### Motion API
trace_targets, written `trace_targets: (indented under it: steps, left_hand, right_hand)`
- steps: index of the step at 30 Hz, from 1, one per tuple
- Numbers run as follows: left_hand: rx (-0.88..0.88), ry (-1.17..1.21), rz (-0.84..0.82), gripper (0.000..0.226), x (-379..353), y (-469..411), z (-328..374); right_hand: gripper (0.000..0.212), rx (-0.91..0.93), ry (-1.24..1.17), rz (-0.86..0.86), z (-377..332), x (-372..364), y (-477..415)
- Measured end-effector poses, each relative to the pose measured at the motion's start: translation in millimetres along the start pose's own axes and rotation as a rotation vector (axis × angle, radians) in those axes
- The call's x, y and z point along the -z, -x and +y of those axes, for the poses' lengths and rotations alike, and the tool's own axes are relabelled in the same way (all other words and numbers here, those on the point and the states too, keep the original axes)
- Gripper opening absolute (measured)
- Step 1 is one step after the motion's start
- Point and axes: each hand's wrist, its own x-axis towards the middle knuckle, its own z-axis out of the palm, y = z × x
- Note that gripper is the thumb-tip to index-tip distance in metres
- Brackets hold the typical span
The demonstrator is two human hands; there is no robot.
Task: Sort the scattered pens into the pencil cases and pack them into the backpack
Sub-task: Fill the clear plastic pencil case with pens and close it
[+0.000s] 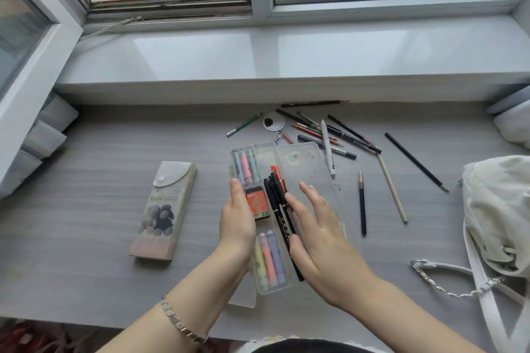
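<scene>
A clear plastic pencil case [259, 152] lies open in the middle of the desk. It holds pastel highlighters [268, 259], an orange lead box [258, 203] and several black pens [276, 192]. My left hand [236, 218] grips the case's left edge, thumb on top. My right hand [315, 226] lies flat with straight fingers on the clear lid [312, 163], its thumb against the black pens. Several loose pens and pencils [315, 135] lie scattered behind and to the right. A second, snap-flap pencil case [163, 209] lies closed at the left. The white backpack [499, 215] sits at the right edge.
A black pencil [362, 203], a wooden stick [391, 189] and a long black pencil [415, 162] lie right of the case. A green pencil [243, 125] and a round cable cover [274, 122] are behind it. The backpack's chain strap [447, 281] trails on the desk. A raised windowsill [286, 66] borders the back.
</scene>
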Motion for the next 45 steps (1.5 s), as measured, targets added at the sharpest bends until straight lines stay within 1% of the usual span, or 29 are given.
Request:
trace_targets:
  steps: [3, 6, 8, 10, 12, 15, 17, 19, 20, 21, 22, 23, 24, 25, 26, 27, 29, 31, 32, 33, 35, 36, 37, 38, 40, 41, 42, 43, 45]
  left_hand:
    - [0.002, -0.001, -0.013, 0.071, -0.4, -0.3, 2.3]
    - [-0.009, 0.001, -0.011, 0.072, -1.7, -1.1, 2.6]
    - [-0.02, -0.005, 0.007, 0.071, -3.1, -1.4, 3.2]
    - [-0.042, -0.016, 0.018, 0.071, -4.8, -1.4, 3.1]
    - [-0.06, -0.012, 0.01, 0.071, -5.7, -0.5, 2.7]
    - [-0.053, 0.012, 0.007, 0.068, -4.4, -1.1, 3.7]
    - [-0.03, 0.017, -0.003, 0.068, -1.4, -1.4, 5.9]
    - [0.029, 0.02, -0.015, 0.07, 3.0, -2.8, 6.2]
    - [0.068, 0.026, -0.027, 0.07, 5.4, -2.7, 6.3]
    - [0.105, 0.039, -0.051, 0.07, 7.4, -2.1, 6.4]
    - [0.127, 0.051, -0.075, 0.071, 8.5, -2.6, 5.9]
    - [0.135, 0.055, -0.089, 0.071, 8.7, -2.6, 6.1]
    - [0.134, 0.042, -0.091, 0.07, 8.1, -2.3, 6.6]
    - [0.125, 0.021, -0.085, 0.069, 7.2, -1.7, 6.7]
    - [0.114, 0.011, -0.075, 0.069, 6.4, -1.8, 6.7]
    - [0.104, 0.014, -0.08, 0.069, 6.4, -2.2, 6.3]
    - [0.079, 0.042, -0.149, 0.069, 6.6, 0.9, 8.1]
    - [0.072, 0.081, -0.245, 0.07, 6.4, 5.2, 10.4]
    - [0.079, 0.099, -0.297, 0.072, 6.1, 6.0, 11.0]
    - [0.085, 0.112, -0.356, 0.073, 5.8, 7.1, 11.6]
    - [0.067, 0.097, -0.442, 0.071, 5.8, 9.0, 11.2]
    - [0.043, 0.086, -0.465, 0.071, 6.4, 8.8, 9.8]
    - [0.014, 0.085, -0.464, 0.072, 6.6, 6.9, 6.9]
    - [-0.009, 0.094, -0.44, 0.068, 6.9, 5.9, 4.6]
    - [-0.043, 0.123, -0.373, 0.041, 7.4, 3.8, -1.2]
    - [-0.044, 0.142, -0.353, 0.031, 7.7, 3.7, -2.8]
    - [-0.041, 0.159, -0.34, 0.028, 7.6, 3.2, -3.7]
    - [-0.046, 0.177, -0.334, 0.031, 7.5, 2.1, -5.7]
    - [-0.061, 0.199, -0.349, 0.042, 7.7, 2.2, -7.6]
  right_hand:
    - [0.065, 0.017, -0.021, -0.045, -2.4, 0.0, -0.4]
    - [0.062, 0.005, -0.021, -0.032, -4.0, 1.6, -2.4]
    - [0.07, -0.009, 0.025, -0.027, -4.7, 1.9, -3.4]
    - [0.078, -0.033, 0.115, -0.063, -6.3, 1.7, -4.3]
    - [0.082, -0.035, 0.145, -0.077, -7.9, 0.6, -4.2]
    - [0.072, -0.007, -0.039, 0.034, -6.8, 1.7, -1.6]
    - [0.068, -0.017, -0.174, 0.196, 0.6, 8.6, -1.6]
    - [0.063, -0.121, -0.226, 0.369, 20.6, 17.0, -7.0]
    - [0.058, -0.227, -0.249, 0.389, 31.5, 22.5, -11.1]
    - [0.051, -0.351, -0.313, 0.341, 42.7, 27.3, -15.1]
    - [0.044, -0.461, -0.45, 0.257, 52.5, 31.3, -18.6]
    - [0.041, -0.546, -0.64, 0.144, 57.6, 33.7, -20.7]
    - [0.043, -0.604, -0.8, 0.049, 58.0, 34.8, -21.3]
    - [0.045, -0.616, -0.917, 0.009, 54.6, 36.3, -19.8]
    - [0.045, -0.589, -0.97, 0.008, 51.6, 36.2, -18.4]
    - [0.044, -0.537, -0.984, 0.021, 47.0, 36.3, -17.0]
    - [0.04, -0.406, -0.96, 0.026, 37.7, 33.8, -14.5]
    - [0.028, -0.277, -0.885, -0.063, 21.6, 28.9, -9.7]
    - [0.03, -0.232, -0.82, -0.107, 15.0, 23.8, -7.1]
    - [0.039, -0.185, -0.716, -0.126, 8.3, 17.8, -5.0]
    - [0.053, -0.101, -0.504, -0.111, 4.0, 4.5, -1.4]
    - [0.057, -0.079, -0.452, -0.093, 4.4, 0.1, -1.3]
    - [0.06, -0.07, -0.441, -0.077, 4.4, -0.5, -1.2]
    - [0.063, -0.075, -0.447, -0.061, 6.0, 0.1, -2.1]
    - [0.074, -0.102, -0.473, -0.037, 9.0, 0.4, -4.0]
    - [0.081, -0.145, -0.514, -0.023, 10.4, 0.1, -5.0]
    - [0.086, -0.199, -0.582, -0.005, 11.1, 0.7, -6.6]
    - [0.085, -0.261, -0.662, 0.008, 12.0, 1.7, -8.0]
    - [0.064, -0.364, -0.868, -0.003, 14.5, 4.5, -10.1]
